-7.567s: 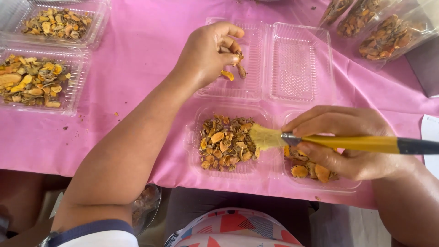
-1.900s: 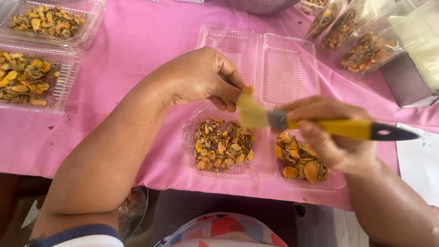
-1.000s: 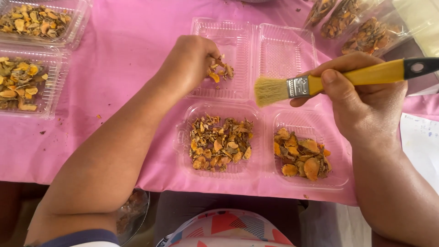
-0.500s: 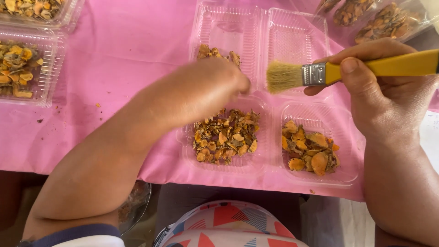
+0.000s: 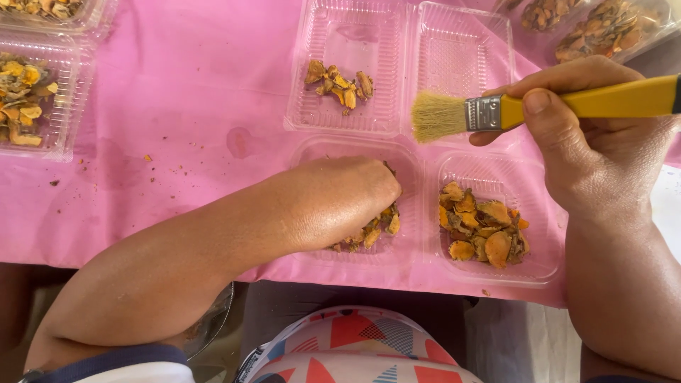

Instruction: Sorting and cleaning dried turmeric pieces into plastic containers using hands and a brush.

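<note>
My left hand (image 5: 340, 202) rests knuckles-up in a clear plastic tray (image 5: 408, 159) of orange-brown dried slices (image 5: 376, 230), fingers curled down into the pile; whether it grips any is hidden. My right hand (image 5: 582, 135) holds a yellow-handled paintbrush (image 5: 539, 110) level above the trays, pale bristles pointing left. Under the brush, a second near tray (image 5: 546, 266) holds larger orange slices (image 5: 482, 227). A far tray (image 5: 312, 117) holds a few slices (image 5: 340, 78); its hinged lid (image 5: 461, 53) lies open and bare.
All trays sit on a pink tablecloth (image 5: 184, 128) with scattered crumbs. Filled clear trays (image 5: 32, 99) stand at the far left, and bagged or boxed slices (image 5: 603, 28) at the far right. A metal bowl (image 5: 213, 326) shows below the table's near edge.
My left hand dropped slices in the far tray, then came back down into the near left tray. My right hand lifted the brush off the slices and holds it raised to the right.
</note>
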